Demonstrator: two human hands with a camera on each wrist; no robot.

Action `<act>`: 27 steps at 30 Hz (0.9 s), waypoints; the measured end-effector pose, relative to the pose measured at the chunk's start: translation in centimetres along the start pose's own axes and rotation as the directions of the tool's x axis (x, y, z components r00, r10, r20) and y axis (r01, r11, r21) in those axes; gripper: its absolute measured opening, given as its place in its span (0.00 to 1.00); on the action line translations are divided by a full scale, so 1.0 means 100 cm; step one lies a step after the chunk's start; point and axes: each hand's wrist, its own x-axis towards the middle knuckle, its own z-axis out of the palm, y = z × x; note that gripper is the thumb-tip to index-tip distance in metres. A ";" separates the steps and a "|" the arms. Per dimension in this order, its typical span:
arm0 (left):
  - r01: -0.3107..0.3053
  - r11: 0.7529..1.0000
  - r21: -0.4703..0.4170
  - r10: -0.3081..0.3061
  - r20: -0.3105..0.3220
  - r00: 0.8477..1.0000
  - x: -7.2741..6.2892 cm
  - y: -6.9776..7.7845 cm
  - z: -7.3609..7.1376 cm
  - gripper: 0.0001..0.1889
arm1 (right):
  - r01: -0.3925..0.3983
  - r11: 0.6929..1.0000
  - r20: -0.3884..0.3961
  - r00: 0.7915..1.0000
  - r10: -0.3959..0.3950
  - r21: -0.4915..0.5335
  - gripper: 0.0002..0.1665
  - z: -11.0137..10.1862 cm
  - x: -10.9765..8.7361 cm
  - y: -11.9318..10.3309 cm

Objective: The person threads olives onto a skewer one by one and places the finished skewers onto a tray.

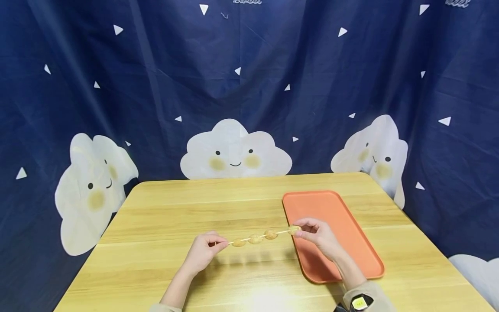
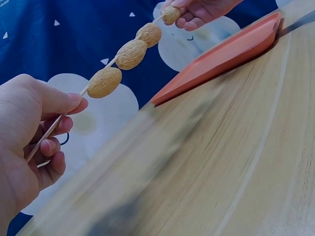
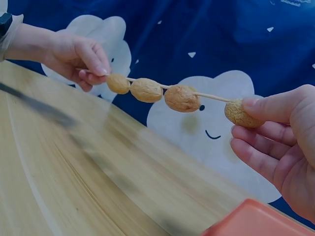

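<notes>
A thin wooden skewer [image 2: 47, 136] carries several wrinkled, light-brown oval balls [image 3: 181, 98]. In the head view it is held nearly level above the table, its right end slightly higher. My left hand [image 1: 202, 252] pinches the bare end of the stick between thumb and fingers, the stick's tail running across the palm in the left wrist view. My right hand [image 1: 320, 239] pinches the ball at the far end [image 3: 241, 114] between thumb and fingertips. That ball sits on the stick's tip, with a stretch of bare stick between it and the other three, which sit closer to the left hand.
An orange rectangular tray [image 1: 352, 236] lies on the right of the wooden table [image 1: 187, 199], partly beneath my right hand and forearm. Behind the table hangs a dark blue curtain [image 1: 257, 47] with printed clouds and white triangles. A watch [image 1: 359, 302] is on the right wrist.
</notes>
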 end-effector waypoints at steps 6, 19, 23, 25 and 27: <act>-0.007 1.000 -0.004 0.007 0.001 1.000 0.001 -0.001 -0.001 0.02 | -0.015 1.000 -0.005 1.000 0.015 -0.015 0.17 0.002 0.002 -0.001; -0.006 1.000 -0.014 0.007 0.007 1.000 0.002 0.005 0.000 0.03 | -0.021 0.998 0.016 1.000 0.020 0.065 0.19 0.006 0.005 0.003; -0.012 1.000 -0.029 0.012 0.021 1.000 0.002 0.005 0.002 0.04 | -0.028 0.998 0.024 0.999 0.027 0.048 0.19 0.011 0.005 0.004; -0.008 0.999 -0.031 0.009 0.023 1.000 0.002 0.004 0.004 0.04 | -0.033 0.998 0.023 0.999 0.032 0.044 0.19 0.012 0.005 0.004; -0.006 0.999 -0.036 0.007 0.023 1.000 0.002 0.004 0.004 0.03 | -0.032 0.998 0.021 0.999 0.031 0.046 0.19 0.013 0.005 0.003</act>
